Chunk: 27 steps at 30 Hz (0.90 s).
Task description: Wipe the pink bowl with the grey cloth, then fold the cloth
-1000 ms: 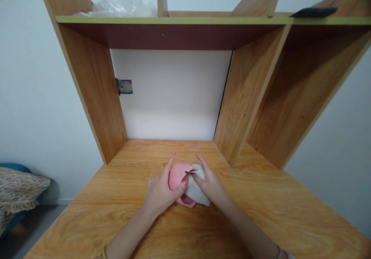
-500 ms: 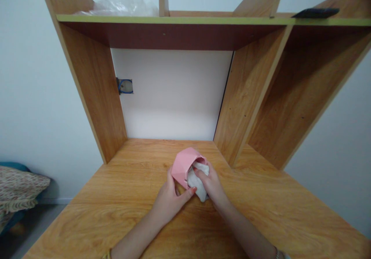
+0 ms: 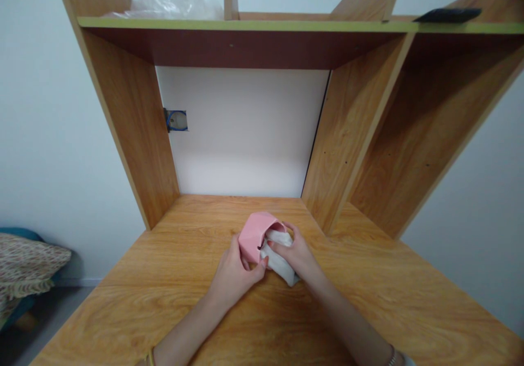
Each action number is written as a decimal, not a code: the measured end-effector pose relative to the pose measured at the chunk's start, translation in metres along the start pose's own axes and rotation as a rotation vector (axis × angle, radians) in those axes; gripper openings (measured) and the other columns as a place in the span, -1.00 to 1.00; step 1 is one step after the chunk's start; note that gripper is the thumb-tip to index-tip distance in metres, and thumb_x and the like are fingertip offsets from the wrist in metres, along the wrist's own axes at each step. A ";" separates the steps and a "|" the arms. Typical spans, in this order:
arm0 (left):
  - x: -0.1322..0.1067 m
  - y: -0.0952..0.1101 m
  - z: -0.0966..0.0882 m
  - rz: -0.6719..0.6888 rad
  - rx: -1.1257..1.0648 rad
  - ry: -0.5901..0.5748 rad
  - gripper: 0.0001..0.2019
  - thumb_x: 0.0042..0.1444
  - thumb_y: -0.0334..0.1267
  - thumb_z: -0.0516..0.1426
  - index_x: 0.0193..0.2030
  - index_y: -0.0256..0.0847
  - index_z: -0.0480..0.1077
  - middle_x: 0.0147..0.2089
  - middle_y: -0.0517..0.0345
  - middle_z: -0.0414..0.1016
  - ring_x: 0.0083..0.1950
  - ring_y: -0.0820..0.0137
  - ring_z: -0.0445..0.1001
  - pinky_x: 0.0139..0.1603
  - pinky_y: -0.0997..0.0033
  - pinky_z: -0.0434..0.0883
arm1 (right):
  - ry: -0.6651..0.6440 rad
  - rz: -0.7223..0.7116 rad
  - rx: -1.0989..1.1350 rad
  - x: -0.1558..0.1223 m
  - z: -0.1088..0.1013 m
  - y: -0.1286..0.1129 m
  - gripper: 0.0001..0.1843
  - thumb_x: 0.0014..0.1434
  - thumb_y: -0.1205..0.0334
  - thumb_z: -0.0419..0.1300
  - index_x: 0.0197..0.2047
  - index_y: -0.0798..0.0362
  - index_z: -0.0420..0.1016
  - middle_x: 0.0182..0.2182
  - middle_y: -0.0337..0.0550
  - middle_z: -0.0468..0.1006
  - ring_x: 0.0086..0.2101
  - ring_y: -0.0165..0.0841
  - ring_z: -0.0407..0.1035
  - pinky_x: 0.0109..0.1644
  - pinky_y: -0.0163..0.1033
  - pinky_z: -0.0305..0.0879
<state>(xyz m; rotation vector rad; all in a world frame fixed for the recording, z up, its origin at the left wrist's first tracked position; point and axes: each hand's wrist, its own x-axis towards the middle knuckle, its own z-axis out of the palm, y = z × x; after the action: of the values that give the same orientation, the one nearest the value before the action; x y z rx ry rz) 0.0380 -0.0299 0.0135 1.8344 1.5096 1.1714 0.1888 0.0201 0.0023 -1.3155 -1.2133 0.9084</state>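
A pink faceted pot (image 3: 254,236) lies tilted above the wooden desk, its opening turned toward the right. My left hand (image 3: 236,276) grips it from the left and below, the thumb at the rim. A white cloth (image 3: 281,263) is bunched in my right hand (image 3: 298,254), which presses it at the pot's mouth with the thumb on top. Part of the cloth reaches into the opening and part hangs out below. A small dark mark or notch shows on the rim near my left thumb. The pot's inside is mostly hidden.
The wooden desk (image 3: 164,289) spreads around my hands, with upright panels (image 3: 339,136) behind and an overhead shelf (image 3: 254,25). Clear plastic (image 3: 176,3) and a dark flat object (image 3: 448,15) lie on the shelf. An open socket box (image 3: 177,120) is in the back wall. Patterned fabric (image 3: 28,262) is at left.
The pot has turned slightly and shifted a little left, and more of the rim's dark mark shows. My right hand has moved slightly with the cloth along the opening.
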 end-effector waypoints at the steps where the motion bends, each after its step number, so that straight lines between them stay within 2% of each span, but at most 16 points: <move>1: 0.000 0.000 -0.001 0.002 0.004 -0.008 -0.61 -0.07 -0.08 0.12 -0.14 -0.26 0.20 -0.50 0.26 0.33 -0.54 0.46 0.30 -0.50 0.50 0.26 | -0.005 -0.013 -0.019 0.001 -0.002 0.001 -0.28 -0.33 0.27 0.25 -0.03 0.13 0.16 -0.43 -0.20 0.46 -0.42 -0.32 0.37 -0.32 -0.23 0.31; 4: -0.001 0.000 -0.003 0.038 -0.001 -0.031 -0.49 -0.06 -0.11 0.12 0.03 -0.26 0.13 -0.32 0.11 0.42 -0.37 0.38 0.40 -0.36 0.44 0.33 | -0.033 -0.073 -0.111 0.004 -0.007 0.002 -0.25 -0.28 0.27 0.22 0.05 0.14 0.10 -0.47 -0.24 0.44 -0.46 -0.35 0.35 -0.37 -0.25 0.28; 6: -0.001 0.000 -0.005 0.044 0.011 -0.047 -0.33 -0.06 -0.13 0.12 0.18 -0.26 -0.03 -0.22 0.05 0.43 -0.28 0.33 0.42 -0.27 0.39 0.35 | -0.042 -0.115 -0.204 0.005 -0.010 0.003 -0.26 -0.25 0.27 0.21 0.05 0.14 0.11 -0.51 -0.28 0.42 -0.50 -0.37 0.32 -0.41 -0.28 0.25; 9: -0.002 -0.001 -0.008 0.024 0.085 -0.069 -0.21 -0.04 -0.11 0.09 0.27 -0.26 -0.22 -0.23 0.03 0.44 -0.29 0.28 0.43 -0.27 0.32 0.36 | -0.059 -0.128 -0.293 0.004 -0.011 0.002 -0.29 -0.23 0.27 0.19 0.05 0.13 0.12 -0.55 -0.33 0.39 -0.54 -0.40 0.28 -0.46 -0.31 0.20; 14: -0.001 0.001 -0.015 0.053 0.196 -0.065 -0.27 -0.03 -0.11 0.04 0.26 -0.26 -0.13 -0.24 0.01 0.46 -0.29 0.24 0.43 -0.23 0.27 0.34 | -0.112 -0.148 -0.351 -0.003 -0.008 -0.005 -0.31 -0.23 0.30 0.17 0.04 0.12 0.13 -0.50 -0.29 0.40 -0.51 -0.39 0.28 -0.41 -0.29 0.22; 19: 0.000 0.000 -0.021 0.081 0.197 -0.051 -0.34 0.00 -0.11 0.00 0.24 -0.27 -0.08 -0.26 0.03 0.46 -0.30 0.25 0.43 -0.21 0.27 0.33 | -0.221 -0.209 -0.303 -0.009 -0.004 0.001 -0.40 -0.16 0.33 0.10 0.03 0.12 0.15 -0.18 -0.07 0.42 -0.21 -0.30 0.32 -0.11 -0.19 0.22; 22: 0.001 -0.002 -0.021 0.084 0.153 -0.034 -0.37 0.01 -0.10 0.01 0.22 -0.23 -0.03 -0.21 0.03 0.44 -0.27 0.26 0.42 -0.21 0.29 0.33 | -0.250 -0.212 -0.244 -0.010 -0.002 0.009 -0.46 -0.14 0.36 0.04 0.00 0.08 0.19 -0.10 -0.07 0.38 -0.12 -0.30 0.29 -0.02 -0.17 0.18; 24: 0.003 -0.003 -0.021 0.075 0.089 -0.027 -0.38 0.05 -0.08 0.00 0.22 -0.23 -0.08 -0.28 0.08 0.44 -0.32 0.30 0.42 -0.25 0.31 0.34 | -0.225 -0.195 -0.192 -0.010 0.000 0.012 -0.47 -0.14 0.37 0.02 0.00 0.08 0.20 -0.12 -0.09 0.39 -0.13 -0.30 0.30 -0.02 -0.17 0.19; 27: 0.005 -0.004 -0.019 0.065 -0.052 -0.013 -0.33 0.12 -0.05 -0.07 0.26 -0.28 -0.28 -0.40 0.17 0.39 -0.40 0.35 0.40 -0.30 0.33 0.34 | -0.134 -0.179 -0.130 -0.010 0.003 0.015 -0.46 -0.12 0.35 0.04 0.02 0.07 0.19 -0.16 -0.11 0.42 -0.17 -0.29 0.33 -0.08 -0.17 0.24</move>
<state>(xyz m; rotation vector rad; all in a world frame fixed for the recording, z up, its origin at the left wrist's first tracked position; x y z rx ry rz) 0.0194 -0.0271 0.0215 1.8654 1.4088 1.2145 0.1866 0.0127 -0.0140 -1.2406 -1.4903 0.8098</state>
